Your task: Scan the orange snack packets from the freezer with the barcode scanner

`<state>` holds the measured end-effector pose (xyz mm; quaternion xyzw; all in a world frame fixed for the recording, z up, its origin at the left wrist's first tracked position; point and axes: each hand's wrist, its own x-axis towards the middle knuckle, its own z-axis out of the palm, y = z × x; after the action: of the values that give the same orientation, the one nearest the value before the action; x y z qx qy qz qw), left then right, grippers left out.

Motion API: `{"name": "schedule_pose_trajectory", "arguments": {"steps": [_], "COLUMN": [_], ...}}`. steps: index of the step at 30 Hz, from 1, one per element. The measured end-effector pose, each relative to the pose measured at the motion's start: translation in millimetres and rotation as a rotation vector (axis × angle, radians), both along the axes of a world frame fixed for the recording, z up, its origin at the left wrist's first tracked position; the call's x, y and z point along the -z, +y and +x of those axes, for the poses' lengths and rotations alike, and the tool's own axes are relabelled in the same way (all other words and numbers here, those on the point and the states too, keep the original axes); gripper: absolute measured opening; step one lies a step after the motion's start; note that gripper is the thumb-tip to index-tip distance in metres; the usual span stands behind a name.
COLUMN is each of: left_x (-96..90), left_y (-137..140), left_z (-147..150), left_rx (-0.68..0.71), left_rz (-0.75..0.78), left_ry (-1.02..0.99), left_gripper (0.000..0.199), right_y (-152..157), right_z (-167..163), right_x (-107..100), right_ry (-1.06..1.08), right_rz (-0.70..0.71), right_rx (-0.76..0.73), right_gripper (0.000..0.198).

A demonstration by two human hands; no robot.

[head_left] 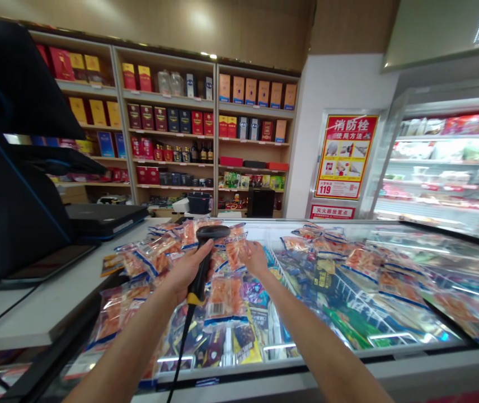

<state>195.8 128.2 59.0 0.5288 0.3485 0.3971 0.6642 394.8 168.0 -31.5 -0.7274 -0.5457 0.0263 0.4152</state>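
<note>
My left hand (189,270) is wrapped round the handle of a black and yellow barcode scanner (201,274), its head pointing away from me and its cord hanging down toward me. Just right of the scanner, my right hand (254,257) pinches a clear packet of orange snack food (235,253) by its side. Below them a similar packet (225,298), with a barcode label facing up, lies on the glass top of a chest freezer (298,362). More such packets (155,254) are piled to the left.
Another group of packets (363,263) lies on the glass at right. A counter (33,322) at left carries a black checkout terminal (17,184). Shelves of boxed bottles (172,120) stand behind; a lit display fridge (449,162) is at far right.
</note>
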Motion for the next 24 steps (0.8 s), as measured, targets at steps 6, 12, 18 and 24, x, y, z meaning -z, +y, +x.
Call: {"name": "schedule_pose_trajectory", "arguments": {"steps": [6,12,18,24], "left_x": [3.3,6.7,12.9,15.6], "left_y": [-1.7,-10.9,-12.5,-7.1], "left_z": [5.3,24.9,48.8,64.0], "left_rx": [0.041,0.083,0.154,0.172], "left_rz": [0.004,-0.001,-0.029,-0.071], "left_ry": [0.006,0.053,0.051,0.077], "left_gripper": [0.034,0.035,0.033,0.034], "right_y": [-3.3,-18.7,-29.3,-10.8], "right_z": [-1.8,60.5,133.4,154.4], "right_x": [1.7,3.4,11.7,17.1], "right_ry": [-0.004,-0.079,-0.285,-0.411], "right_rz": [-0.201,-0.170,-0.243,-0.247], "right_rx": [0.111,0.244,0.362,0.342], "right_gripper": [0.069,0.059,0.050,0.051]}}
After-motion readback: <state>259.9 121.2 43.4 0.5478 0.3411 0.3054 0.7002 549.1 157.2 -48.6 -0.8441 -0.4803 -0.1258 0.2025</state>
